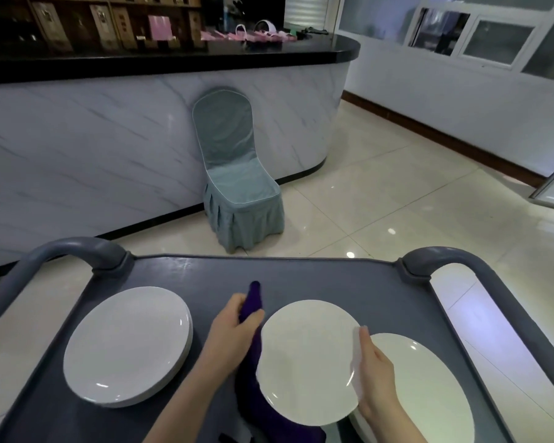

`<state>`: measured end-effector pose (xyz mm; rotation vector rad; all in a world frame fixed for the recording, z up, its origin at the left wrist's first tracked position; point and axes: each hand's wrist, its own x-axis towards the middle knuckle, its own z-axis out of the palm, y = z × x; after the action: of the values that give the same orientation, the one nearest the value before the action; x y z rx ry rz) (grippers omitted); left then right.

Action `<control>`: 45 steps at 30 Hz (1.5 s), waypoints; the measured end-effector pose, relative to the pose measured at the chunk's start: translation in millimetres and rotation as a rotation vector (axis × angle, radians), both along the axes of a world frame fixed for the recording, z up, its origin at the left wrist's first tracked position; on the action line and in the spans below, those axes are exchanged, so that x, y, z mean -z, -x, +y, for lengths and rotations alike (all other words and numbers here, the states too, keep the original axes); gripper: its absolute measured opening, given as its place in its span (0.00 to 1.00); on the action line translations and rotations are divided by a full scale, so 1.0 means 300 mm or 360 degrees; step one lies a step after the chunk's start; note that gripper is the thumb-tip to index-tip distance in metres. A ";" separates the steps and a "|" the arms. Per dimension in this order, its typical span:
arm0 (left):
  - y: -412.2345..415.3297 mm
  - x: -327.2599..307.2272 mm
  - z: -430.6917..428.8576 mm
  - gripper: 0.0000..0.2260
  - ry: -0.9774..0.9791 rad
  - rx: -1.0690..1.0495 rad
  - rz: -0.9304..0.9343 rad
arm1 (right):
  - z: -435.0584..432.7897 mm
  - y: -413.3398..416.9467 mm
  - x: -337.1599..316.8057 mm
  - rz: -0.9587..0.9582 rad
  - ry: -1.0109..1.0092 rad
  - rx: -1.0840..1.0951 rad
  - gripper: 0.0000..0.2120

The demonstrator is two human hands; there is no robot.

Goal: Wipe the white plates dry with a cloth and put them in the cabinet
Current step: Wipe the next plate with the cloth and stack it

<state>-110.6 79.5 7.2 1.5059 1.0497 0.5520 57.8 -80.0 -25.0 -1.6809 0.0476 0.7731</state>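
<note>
Right hand (pixel 376 375) has the middle plate (pixel 304 362) by its right rim. The thumb lies on the top face and the fingers go under, out of sight, so it looks like a pinch grip. An edge grip makes sense because it leaves the face free for wiping.

Left hand (pixel 234 334) has its fingers curled round a bunched purple cloth (pixel 253 388), with the thumb on top. It sits at the plate's left rim, and the cloth's tail hangs down past the near edge. I think it's set to sweep across the face while the other hand steadies the plate.

The plate overlaps the right pile (pixel 429 388) and seems to be lifted off it, though I can't tell how many are in that pile. The left stack (pixel 125 343) sits flat on the grey cart (pixel 301 273), well apart from the hands. My guess is one side is wet and the other dry, but I can't tell which is which.

I can't pick out a cabinet for sure. Ahead are just a covered chair (pixel 237 174) and a marble-look counter (pixel 109 139).

Risk: a wet rim held in a one-hand pinch could slip.
</note>
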 end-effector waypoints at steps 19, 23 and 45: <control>-0.076 0.027 -0.222 0.28 -0.1440 0.1248 0.0619 | 0.114 0.035 -0.133 0.0107 -0.0239 0.0102 0.19; -0.109 0.031 -0.164 0.25 -0.1563 0.0817 0.0675 | 0.112 0.073 -0.130 0.0052 -0.0203 0.0077 0.22; -0.080 0.022 -0.101 0.28 -0.1436 0.0576 0.1008 | 0.110 0.061 -0.187 -0.0049 -0.0265 0.0132 0.25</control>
<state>-86.6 49.3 0.7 2.7280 0.9872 0.2855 39.5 -47.0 31.3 -1.5228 0.0305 0.6704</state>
